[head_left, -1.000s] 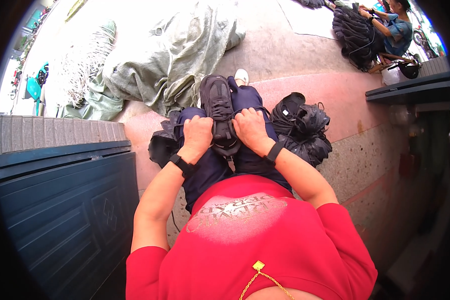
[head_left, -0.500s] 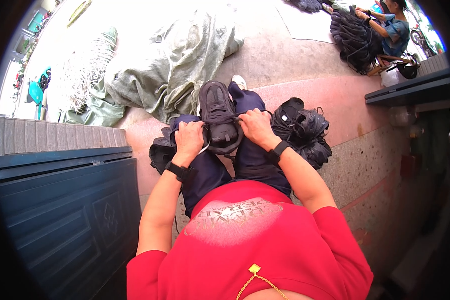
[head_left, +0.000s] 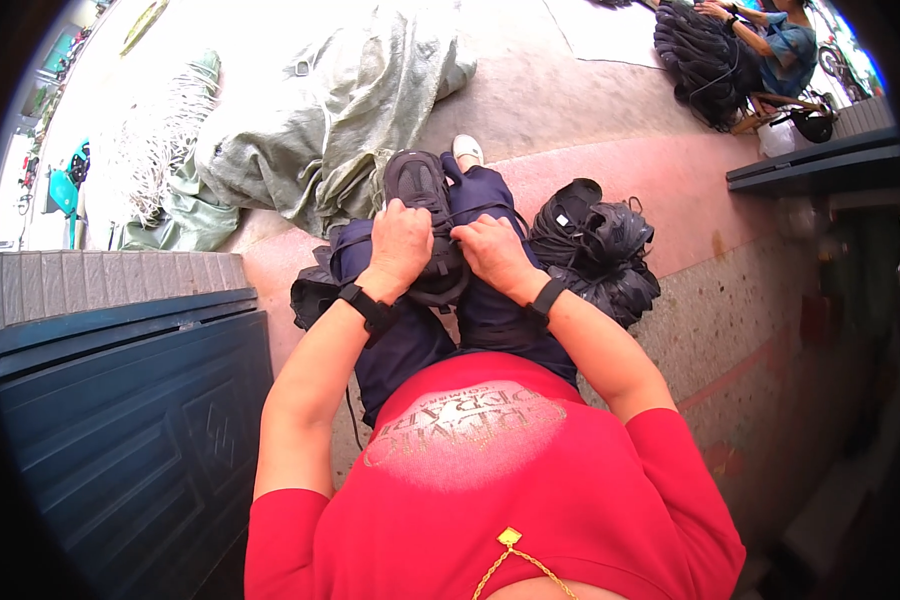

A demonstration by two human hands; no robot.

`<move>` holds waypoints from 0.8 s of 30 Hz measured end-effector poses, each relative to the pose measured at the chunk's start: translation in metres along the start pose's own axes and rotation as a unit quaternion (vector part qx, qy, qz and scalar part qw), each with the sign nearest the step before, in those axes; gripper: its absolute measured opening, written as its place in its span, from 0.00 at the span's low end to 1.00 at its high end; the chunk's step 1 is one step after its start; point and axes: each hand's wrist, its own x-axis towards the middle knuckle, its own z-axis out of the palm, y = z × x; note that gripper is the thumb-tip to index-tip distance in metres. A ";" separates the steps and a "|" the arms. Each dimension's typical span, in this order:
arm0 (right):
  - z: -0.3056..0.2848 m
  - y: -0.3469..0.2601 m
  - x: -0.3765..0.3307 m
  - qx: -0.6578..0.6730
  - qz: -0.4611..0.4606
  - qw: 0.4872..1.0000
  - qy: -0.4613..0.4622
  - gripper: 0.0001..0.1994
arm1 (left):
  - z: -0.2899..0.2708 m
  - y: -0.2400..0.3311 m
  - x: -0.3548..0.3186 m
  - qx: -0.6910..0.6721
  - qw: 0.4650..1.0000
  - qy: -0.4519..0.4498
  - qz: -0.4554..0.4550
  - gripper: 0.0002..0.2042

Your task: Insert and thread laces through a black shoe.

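Head view: a black shoe [head_left: 422, 215] lies sole-up on the person's lap, across dark blue trousers [head_left: 490, 300], toe pointing away. The left hand [head_left: 398, 245] is closed over the shoe's heel end; the right hand [head_left: 488, 252] pinches what looks like a lace or the upper's edge just beside it, fingers curled tight. Judging from this, work on this shoe is midway: a heap of black shoes [head_left: 595, 250] on the floor at the right waits, seemingly untouched
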 end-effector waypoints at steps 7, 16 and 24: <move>-0.015 -0.017 0.019 -0.239 -0.108 0.960 -0.102 0.06 | -0.001 -0.020 0.004 -0.246 0.961 -0.009 -0.127 0.05; -0.167 -0.076 0.097 0.381 -0.099 0.868 0.303 0.06 | 0.001 -0.002 0.041 -0.428 0.848 -0.233 -0.210 0.09; -0.210 -0.063 0.093 0.386 -0.100 0.846 0.353 0.07 | -0.004 -0.023 0.024 -0.196 0.958 -0.157 -0.141 0.13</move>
